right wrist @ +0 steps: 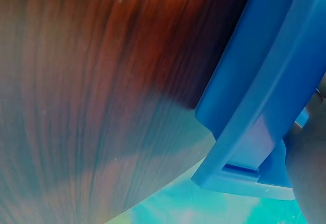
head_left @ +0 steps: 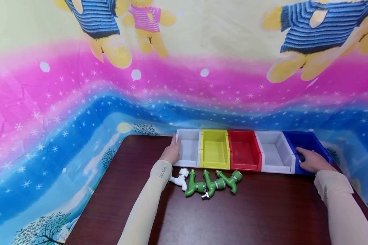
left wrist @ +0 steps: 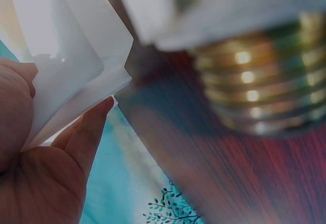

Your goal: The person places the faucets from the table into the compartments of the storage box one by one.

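My left hand (head_left: pixel 171 152) grips the left wall of the leftmost white bin (head_left: pixel 189 164). In the left wrist view, its thumb lies on one side of the white plastic wall (left wrist: pixel 76 89) and the fingers (left wrist: pixel 86 135) on the other. At the row's right end, my right hand (head_left: pixel 313 161) reaches into the blue bin (head_left: pixel 314 141). Between its thumb and forefinger shows a small dark object (head_left: pixel 301 157), mostly hidden; I cannot tell its kind. The right wrist view catches the blue bin's edge (right wrist: pixel 254 99), with part of the hand (right wrist: pixel 309 168) behind it.
Yellow (head_left: pixel 214 165), red (head_left: pixel 245 166) and another white bin (head_left: pixel 277 168) stand side by side between the hands. In front lie a white tap (head_left: pixel 181 178) and green taps (head_left: pixel 213 185) on the brown table (head_left: pixel 233 217). A printed cloth (head_left: pixel 178 88) hangs behind.
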Tool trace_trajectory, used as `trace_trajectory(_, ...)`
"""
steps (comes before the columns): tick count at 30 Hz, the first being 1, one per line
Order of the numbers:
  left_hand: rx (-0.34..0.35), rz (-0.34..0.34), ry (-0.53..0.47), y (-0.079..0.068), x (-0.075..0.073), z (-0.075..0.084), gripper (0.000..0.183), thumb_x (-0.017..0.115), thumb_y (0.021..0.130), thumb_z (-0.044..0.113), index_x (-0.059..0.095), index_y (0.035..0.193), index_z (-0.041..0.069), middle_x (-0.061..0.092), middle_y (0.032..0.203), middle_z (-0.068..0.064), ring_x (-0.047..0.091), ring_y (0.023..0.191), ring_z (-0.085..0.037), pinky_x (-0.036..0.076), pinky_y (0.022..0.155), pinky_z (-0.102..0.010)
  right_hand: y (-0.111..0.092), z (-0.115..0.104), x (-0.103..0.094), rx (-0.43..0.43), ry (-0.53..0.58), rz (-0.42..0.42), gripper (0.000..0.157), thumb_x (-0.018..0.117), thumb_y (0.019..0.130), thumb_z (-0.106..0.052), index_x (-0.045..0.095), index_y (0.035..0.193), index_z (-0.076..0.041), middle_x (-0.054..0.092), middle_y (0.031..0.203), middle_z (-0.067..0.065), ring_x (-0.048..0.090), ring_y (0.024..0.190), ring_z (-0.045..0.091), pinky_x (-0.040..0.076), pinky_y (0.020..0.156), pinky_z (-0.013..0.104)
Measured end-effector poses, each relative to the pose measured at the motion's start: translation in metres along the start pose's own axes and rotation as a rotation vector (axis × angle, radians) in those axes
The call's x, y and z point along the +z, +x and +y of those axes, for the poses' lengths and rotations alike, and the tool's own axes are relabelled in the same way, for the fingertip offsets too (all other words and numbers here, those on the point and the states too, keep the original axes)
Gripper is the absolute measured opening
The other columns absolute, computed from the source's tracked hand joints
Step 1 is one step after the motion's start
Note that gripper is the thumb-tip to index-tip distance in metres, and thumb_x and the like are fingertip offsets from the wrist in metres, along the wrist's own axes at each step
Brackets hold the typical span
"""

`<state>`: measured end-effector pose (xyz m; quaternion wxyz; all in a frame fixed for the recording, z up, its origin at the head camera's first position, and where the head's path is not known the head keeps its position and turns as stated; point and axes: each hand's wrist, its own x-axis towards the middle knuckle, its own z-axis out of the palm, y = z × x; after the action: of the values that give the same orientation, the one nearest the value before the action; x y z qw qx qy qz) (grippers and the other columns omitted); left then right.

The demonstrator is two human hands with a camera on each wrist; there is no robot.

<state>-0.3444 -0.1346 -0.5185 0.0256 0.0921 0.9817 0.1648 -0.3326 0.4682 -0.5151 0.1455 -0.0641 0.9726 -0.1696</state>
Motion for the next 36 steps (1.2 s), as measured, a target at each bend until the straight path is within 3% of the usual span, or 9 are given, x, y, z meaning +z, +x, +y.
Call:
trace_trajectory(6, 0.001, 0.001, -0.008, -0.001, 0.000, 0.000, 0.082, 0.059, 0.097, -0.004, 0.018, 0.167, 0.008, 0.003, 0.174, -0.021, 0.052, 0.051, -0.018, 0.048, 0.055, -0.030, -0.005, 0.000, 0.002, -0.013, 0.002, 0.032, 0.075, 0.060, 0.096, -0.020, 0.028, 0.153, 0.017, 0.015, 0.156, 0.048, 0.007, 0.140, 0.073, 0.017, 0.107, 0.083)
trace_trajectory(8, 0.002, 0.001, -0.008, -0.001, 0.000, 0.001, 0.082, 0.060, 0.097, -0.004, 0.018, 0.167, 0.008, 0.003, 0.174, -0.022, 0.052, 0.052, -0.018, 0.048, 0.055, -0.030, -0.009, -0.003, 0.001, -0.016, -0.008, 0.066, 0.070, 0.058, 0.098, -0.021, 0.032, 0.153, 0.014, 0.019, 0.155, 0.048, 0.014, 0.140, 0.072, 0.021, 0.107, 0.083)
trace_trajectory(12, 0.004, -0.002, -0.009, -0.002, -0.001, 0.003, 0.083, 0.060, 0.097, -0.004, 0.018, 0.167, 0.008, 0.003, 0.174, -0.022, 0.052, 0.052, -0.018, 0.048, 0.055, -0.029, -0.020, -0.012, -0.003, -0.042, -0.013, 0.200, 0.063, 0.055, 0.105, -0.029, 0.039, 0.154, 0.008, 0.034, 0.150, 0.046, 0.040, 0.130, 0.066, 0.034, 0.100, 0.080)
trace_trajectory(16, 0.003, -0.002, -0.006, -0.003, -0.002, 0.003, 0.081, 0.059, 0.098, -0.004, 0.018, 0.167, 0.008, 0.002, 0.174, -0.021, 0.052, 0.052, -0.018, 0.048, 0.054, -0.030, -0.027, -0.030, -0.011, -0.076, -0.003, 0.356, 0.059, 0.051, 0.109, -0.033, 0.041, 0.155, 0.003, 0.040, 0.146, 0.043, 0.045, 0.123, 0.064, 0.038, 0.094, 0.080)
trace_trajectory(21, -0.003, -0.003, -0.001, -0.004, -0.003, 0.003, 0.080, 0.058, 0.099, -0.003, 0.016, 0.167, 0.008, 0.002, 0.174, -0.021, 0.051, 0.051, -0.017, 0.047, 0.054, -0.029, -0.031, -0.074, -0.020, -0.153, -0.055, 0.491, 0.053, 0.058, 0.107, -0.026, 0.047, 0.153, -0.002, 0.047, 0.143, 0.038, 0.039, 0.129, 0.061, 0.033, 0.098, 0.081)
trace_trajectory(24, -0.007, -0.008, -0.002, -0.004, -0.003, 0.002, 0.080, 0.057, 0.099, -0.003, 0.016, 0.167, 0.009, 0.001, 0.174, -0.020, 0.051, 0.051, -0.017, 0.047, 0.054, -0.029, -0.033, -0.108, -0.016, -0.239, -0.098, 0.544, 0.048, 0.065, 0.102, -0.020, 0.055, 0.147, -0.004, 0.055, 0.136, 0.033, 0.045, 0.126, 0.056, 0.037, 0.097, 0.078)
trace_trajectory(29, -0.016, -0.012, -0.009, -0.003, -0.002, 0.001, 0.081, 0.057, 0.099, -0.004, 0.016, 0.167, 0.010, -0.001, 0.174, -0.019, 0.052, 0.052, -0.017, 0.048, 0.054, -0.029, -0.036, -0.162, 0.000, -0.402, -0.143, 0.561, 0.047, 0.074, 0.095, -0.019, 0.063, 0.140, -0.006, 0.063, 0.131, 0.025, 0.055, 0.122, 0.048, 0.043, 0.098, 0.073)
trace_trajectory(36, -0.011, -0.018, -0.007, 0.000, 0.001, 0.000, 0.081, 0.056, 0.100, -0.004, 0.015, 0.168, 0.011, -0.003, 0.175, -0.018, 0.052, 0.051, -0.017, 0.047, 0.054, -0.028, -0.040, -0.219, 0.040, -0.597, -0.162, 0.479, 0.057, 0.083, 0.088, -0.023, 0.065, 0.141, -0.015, 0.070, 0.124, 0.012, 0.065, 0.111, 0.033, 0.056, 0.091, 0.058)
